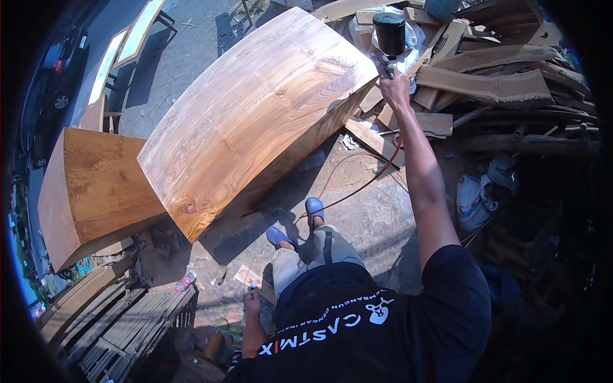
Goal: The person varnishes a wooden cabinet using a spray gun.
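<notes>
The right hand (394, 86) is closed around a spray gun (388, 39), held up high beside the big slab (255, 115), likely so it can reach the top. The left hand (253, 300) hangs low, far from the slab, its grip too small to tell.

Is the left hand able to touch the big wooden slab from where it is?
Probably not. The left hand hangs low beside the person's leg, holding something too small to tell, while the big wooden slab lies well ahead. Only the right hand, gripping the spray gun, is up by its edge.

Scrap-wood pile (491, 76) crowds the right; wood slab (255, 108) blocks the left.
</notes>
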A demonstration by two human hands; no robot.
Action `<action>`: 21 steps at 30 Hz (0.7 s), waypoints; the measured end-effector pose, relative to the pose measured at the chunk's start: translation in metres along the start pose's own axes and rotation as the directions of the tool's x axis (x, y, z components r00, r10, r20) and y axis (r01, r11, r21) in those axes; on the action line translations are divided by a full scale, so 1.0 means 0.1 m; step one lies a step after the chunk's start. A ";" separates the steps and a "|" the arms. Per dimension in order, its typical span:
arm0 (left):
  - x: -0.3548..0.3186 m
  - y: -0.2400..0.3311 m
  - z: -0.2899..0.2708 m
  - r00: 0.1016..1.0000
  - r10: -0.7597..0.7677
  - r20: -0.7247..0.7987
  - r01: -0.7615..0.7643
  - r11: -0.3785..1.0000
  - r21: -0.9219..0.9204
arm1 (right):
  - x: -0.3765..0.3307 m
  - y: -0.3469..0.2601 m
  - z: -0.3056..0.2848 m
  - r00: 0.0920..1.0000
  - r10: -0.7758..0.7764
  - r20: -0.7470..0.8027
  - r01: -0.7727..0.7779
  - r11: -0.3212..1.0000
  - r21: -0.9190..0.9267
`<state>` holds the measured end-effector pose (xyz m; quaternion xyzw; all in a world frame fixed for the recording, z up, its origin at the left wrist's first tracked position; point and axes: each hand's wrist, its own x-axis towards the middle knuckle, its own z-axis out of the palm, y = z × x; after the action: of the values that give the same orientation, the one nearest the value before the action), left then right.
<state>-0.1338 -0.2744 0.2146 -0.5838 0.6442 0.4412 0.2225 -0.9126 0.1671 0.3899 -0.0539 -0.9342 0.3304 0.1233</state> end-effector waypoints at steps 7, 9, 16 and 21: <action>0.09 -0.20 -0.01 0.994 0.084 -0.074 -0.075 0.991 0.109 | 0.11 0.04 0.06 0.998 -0.057 0.010 0.057 0.996 -0.073; 0.10 -0.24 -0.03 0.989 0.111 -0.097 -0.101 0.989 0.104 | 0.04 0.03 0.10 0.993 -0.117 -0.003 0.117 0.993 -0.022; -0.01 -0.08 0.02 0.997 0.033 -0.063 -0.034 0.999 -0.008 | -0.59 -0.57 0.19 0.989 -0.063 0.132 0.049 0.993 0.103; 0.18 -0.38 -0.06 0.987 0.147 -0.070 -0.150 0.988 -0.033 | -1.11 -0.99 0.31 0.973 -0.098 0.211 0.085 0.994 0.067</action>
<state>-0.1002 -0.2863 0.1915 -0.5527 0.6845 0.4490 0.1561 -0.8163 0.0516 0.4071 0.0288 -0.9336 0.3551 0.0388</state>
